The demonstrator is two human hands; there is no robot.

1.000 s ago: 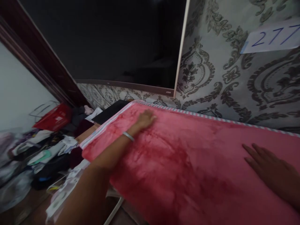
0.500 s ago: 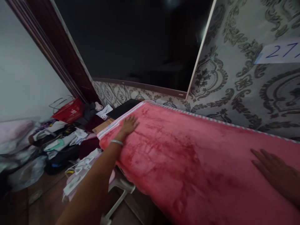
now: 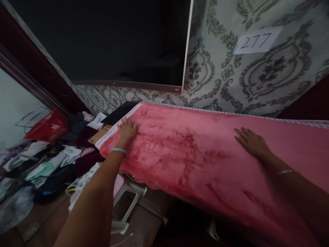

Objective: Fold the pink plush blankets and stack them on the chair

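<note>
A plush pink-red blanket [image 3: 185, 154] covers a raised flat surface that runs along the patterned wall. My left hand [image 3: 126, 129] lies flat and open on the blanket close to its left end, a silver bangle on the wrist. My right hand [image 3: 250, 141] rests palm down with fingers stretched out further right on the same blanket, also with a bangle. Neither hand holds anything.
A dark screen [image 3: 108, 37] hangs on the wall above. A paper label reading 277 [image 3: 255, 40] is stuck to the wallpaper. At the left, a heap of clothes [image 3: 43, 164] and a red basket [image 3: 47, 126] lie on the floor. A white plastic stool [image 3: 128, 206] stands below the blanket's edge.
My left hand slid leftward across the blanket toward its end. The right hand now lies further in, with more of its forearm in sight. The view has shifted.
</note>
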